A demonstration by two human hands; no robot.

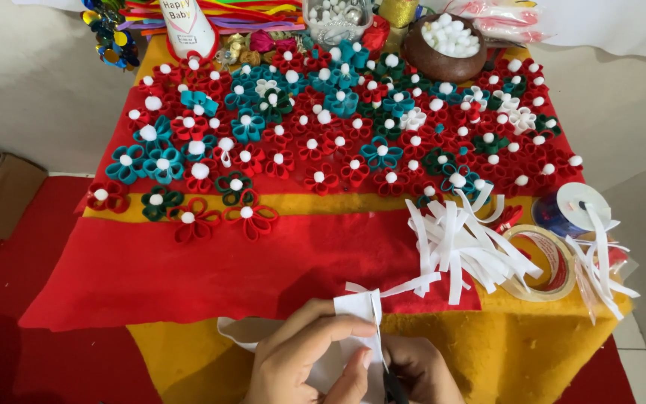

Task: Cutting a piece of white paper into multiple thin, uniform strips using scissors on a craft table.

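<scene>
My left hand (304, 355) grips a piece of white felt (359, 308) near the bottom middle, thumb and fingers pinching its edge. Beside it, my right hand (420, 370) holds dark-handled scissors (392, 385) whose blades run up along the felt's right side. A thin cut strip (411, 284) hangs off the felt's top toward the right. A heap of white felt strips (461, 243) lies just beyond my hands to the right, on the red and yellow felt cover (188, 262).
Many red, teal, green and white felt flowers (338, 127) with white pompom centres fill the far half. A roll of clear tape (546, 262) and a ribbon spool (577, 206) sit at right. A brown bowl of white pompoms (446, 46) stands at the back; a cardboard box (1, 198) is left.
</scene>
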